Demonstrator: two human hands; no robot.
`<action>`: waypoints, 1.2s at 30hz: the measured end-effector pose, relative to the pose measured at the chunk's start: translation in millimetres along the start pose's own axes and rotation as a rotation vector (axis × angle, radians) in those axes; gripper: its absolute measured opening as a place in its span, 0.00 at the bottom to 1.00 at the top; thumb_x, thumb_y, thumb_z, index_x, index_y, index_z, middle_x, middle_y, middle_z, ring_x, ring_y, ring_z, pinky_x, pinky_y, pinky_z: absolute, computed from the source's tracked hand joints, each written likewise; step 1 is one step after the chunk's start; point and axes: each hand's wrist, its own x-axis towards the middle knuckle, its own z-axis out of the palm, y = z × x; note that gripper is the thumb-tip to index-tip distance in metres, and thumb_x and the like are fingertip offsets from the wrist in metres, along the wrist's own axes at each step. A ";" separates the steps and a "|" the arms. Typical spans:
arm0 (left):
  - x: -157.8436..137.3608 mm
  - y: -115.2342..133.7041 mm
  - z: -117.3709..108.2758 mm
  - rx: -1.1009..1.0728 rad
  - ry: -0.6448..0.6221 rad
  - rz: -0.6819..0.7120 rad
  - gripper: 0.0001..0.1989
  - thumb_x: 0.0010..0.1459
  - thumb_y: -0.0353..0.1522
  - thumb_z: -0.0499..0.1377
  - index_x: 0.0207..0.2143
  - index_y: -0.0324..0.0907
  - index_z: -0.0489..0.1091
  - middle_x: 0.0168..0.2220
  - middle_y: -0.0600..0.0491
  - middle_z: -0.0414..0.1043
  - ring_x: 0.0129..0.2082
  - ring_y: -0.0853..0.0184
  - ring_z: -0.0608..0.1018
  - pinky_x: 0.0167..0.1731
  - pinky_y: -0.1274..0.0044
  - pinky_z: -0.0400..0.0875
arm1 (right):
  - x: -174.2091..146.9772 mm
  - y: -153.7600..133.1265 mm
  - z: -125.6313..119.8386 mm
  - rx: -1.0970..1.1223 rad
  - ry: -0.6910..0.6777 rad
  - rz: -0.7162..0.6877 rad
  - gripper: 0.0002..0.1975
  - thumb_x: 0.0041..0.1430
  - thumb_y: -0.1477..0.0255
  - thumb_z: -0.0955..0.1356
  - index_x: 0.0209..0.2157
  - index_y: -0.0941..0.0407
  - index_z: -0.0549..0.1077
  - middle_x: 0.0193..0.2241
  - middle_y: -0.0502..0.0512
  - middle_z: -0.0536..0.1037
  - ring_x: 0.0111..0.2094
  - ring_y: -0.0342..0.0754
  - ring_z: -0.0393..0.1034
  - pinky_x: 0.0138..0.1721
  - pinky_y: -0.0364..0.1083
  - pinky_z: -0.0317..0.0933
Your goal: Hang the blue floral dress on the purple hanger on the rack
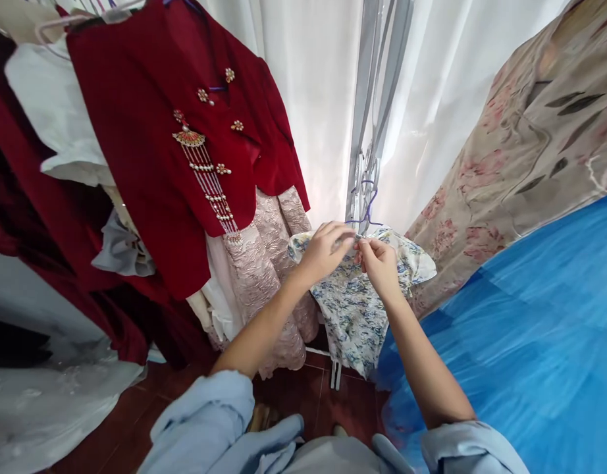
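shirt (350, 319) hangs below the right hand (381, 264), which pinches its top; left hand (326, 251) alongside, grip too blurred to tell. a hard tug could pull shirt off hanger (369, 212) above.

1. Left side: I observe a red jacket (135, 112) bearing flower-shaped ornaments (203, 96) and one beaded tassel (209, 181).
2. Below the jacket hem: I register a pink textured garment (257, 270).
3. Right side: I identify a beige floral garment (486, 178) above blue fabric (535, 329).
4. Rear: I see a white curtain (313, 99).
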 end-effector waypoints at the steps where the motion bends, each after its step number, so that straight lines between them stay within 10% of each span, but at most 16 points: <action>1: 18.9 13.2 1.1 0.041 -0.123 0.007 0.13 0.66 0.37 0.53 0.36 0.42 0.75 0.41 0.47 0.76 0.47 0.58 0.75 0.51 0.67 0.69 | -1.4 0.1 -1.3 -0.039 -0.006 -0.020 0.20 0.62 0.56 0.66 0.23 0.56 0.70 0.15 0.47 0.71 0.15 0.39 0.57 0.18 0.40 0.50; 5: 53.9 34.9 13.8 0.160 -0.396 -0.014 0.15 0.63 0.31 0.53 0.24 0.39 0.72 0.26 0.51 0.72 0.28 0.63 0.73 0.32 0.72 0.65 | -2.5 -2.8 -8.4 -0.133 -0.008 -0.043 0.21 0.64 0.61 0.64 0.19 0.55 0.68 0.12 0.47 0.68 0.15 0.39 0.55 0.19 0.41 0.50; 11: 58.1 26.0 28.3 0.213 -0.198 0.120 0.14 0.66 0.32 0.52 0.32 0.39 0.75 0.35 0.49 0.77 0.34 0.64 0.76 0.33 0.75 0.63 | -10.9 46.0 -1.9 -0.123 0.084 0.055 0.19 0.61 0.61 0.63 0.19 0.55 0.68 0.12 0.47 0.67 0.16 0.42 0.58 0.21 0.42 0.52; 19: 68.3 -8.1 4.9 -0.052 -0.057 0.082 0.09 0.62 0.33 0.61 0.31 0.39 0.78 0.33 0.51 0.79 0.33 0.67 0.76 0.35 0.76 0.67 | -169.8 191.7 26.0 -0.167 -0.022 0.487 0.27 0.48 0.45 0.65 0.12 0.51 0.61 0.08 0.51 0.62 0.14 0.46 0.58 0.20 0.45 0.52; 27: 54.8 -140.9 -94.3 -0.964 0.329 -0.712 0.18 0.63 0.41 0.63 0.27 0.39 0.67 0.16 0.64 0.55 0.13 0.79 0.52 0.14 0.81 0.48 | -213.9 218.3 39.2 -0.025 -0.110 0.592 0.32 0.49 0.38 0.65 0.22 0.55 0.70 0.11 0.49 0.65 0.13 0.46 0.58 0.18 0.45 0.53; 30: 13.5 -154.8 -61.1 -1.076 0.484 -0.873 0.23 0.68 0.44 0.57 0.23 0.42 0.57 0.14 0.64 0.46 0.13 0.78 0.49 0.14 0.82 0.46 | -185.0 205.0 55.2 0.022 -0.113 0.483 0.26 0.54 0.47 0.68 0.37 0.57 0.76 0.24 0.55 0.77 0.24 0.51 0.71 0.28 0.47 0.66; 33: -37.6 -133.0 15.8 -1.048 0.411 -0.927 0.25 0.61 0.45 0.62 0.22 0.43 0.53 0.13 0.66 0.45 0.12 0.79 0.47 0.13 0.82 0.43 | -143.6 184.7 68.8 -0.032 -0.088 0.259 0.27 0.53 0.62 0.72 0.54 0.55 0.72 0.50 0.62 0.78 0.49 0.56 0.73 0.53 0.54 0.66; 36: -86.5 -97.2 89.0 -1.012 0.274 -0.902 0.21 0.56 0.45 0.64 0.23 0.42 0.61 0.14 0.64 0.52 0.13 0.77 0.54 0.15 0.82 0.47 | -112.6 171.0 68.7 -0.030 -0.169 0.287 0.32 0.43 0.71 0.74 0.54 0.56 0.72 0.54 0.62 0.75 0.55 0.60 0.68 0.59 0.57 0.60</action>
